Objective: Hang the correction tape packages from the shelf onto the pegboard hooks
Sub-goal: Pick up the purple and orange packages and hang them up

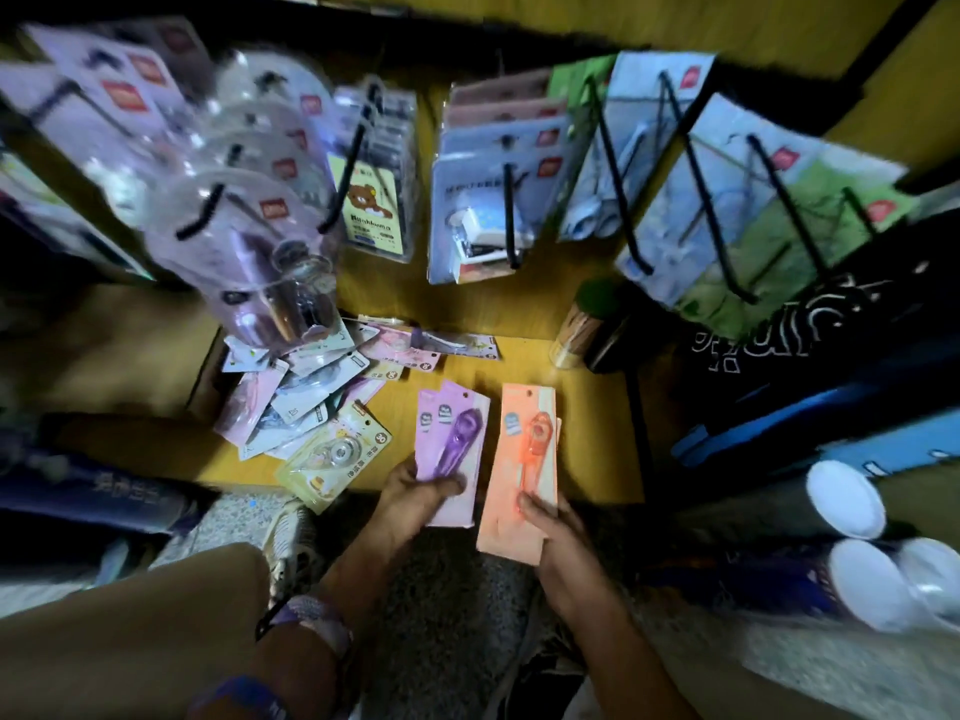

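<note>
Hands [415, 498] [553, 532] gripping purple packages [452, 444], orange packages [524, 459]

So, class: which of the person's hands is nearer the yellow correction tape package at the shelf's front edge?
Left. The left hand, holding purple packages, sits just right of the yellow package; the right hand, holding orange packages, lies farther right.

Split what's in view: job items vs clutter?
Job:
purple packages in left hand
orange packages in right hand
loose package pile on the shelf
pegboard hooks

Clutter:
green-capped tube
white-capped cylinders
bear-print pack, already hung
</note>
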Demonstrator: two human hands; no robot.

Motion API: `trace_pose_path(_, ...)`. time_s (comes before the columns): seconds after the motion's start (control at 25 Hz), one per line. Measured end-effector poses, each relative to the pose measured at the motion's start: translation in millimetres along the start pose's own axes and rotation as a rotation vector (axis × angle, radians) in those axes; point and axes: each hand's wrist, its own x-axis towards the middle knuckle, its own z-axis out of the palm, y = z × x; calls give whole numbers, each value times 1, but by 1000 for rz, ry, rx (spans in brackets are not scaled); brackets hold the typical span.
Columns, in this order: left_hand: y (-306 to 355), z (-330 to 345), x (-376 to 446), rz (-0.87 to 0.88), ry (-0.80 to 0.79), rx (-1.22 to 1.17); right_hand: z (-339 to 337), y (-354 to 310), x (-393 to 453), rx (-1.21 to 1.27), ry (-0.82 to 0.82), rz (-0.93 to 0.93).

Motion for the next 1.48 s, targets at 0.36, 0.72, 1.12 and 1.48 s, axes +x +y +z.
trace_pose_path(0.36, 43, -57, -176, 266, -135, -186, 78, -14, -149, 164, -304, -121)
trace_pose_path(0.72, 134, -114, -297, 622, -194, -324, 180, -76, -276, 73, -354, -555)
trace_pose_path(1.12, 256, -131, -337, 751, -116, -700, 262, -203, -334, -170, -164, -850)
trace_pose_path(1.48, 278, -148, -332, 733, -39, -730, 282, -220, -335, -346, -96, -920)
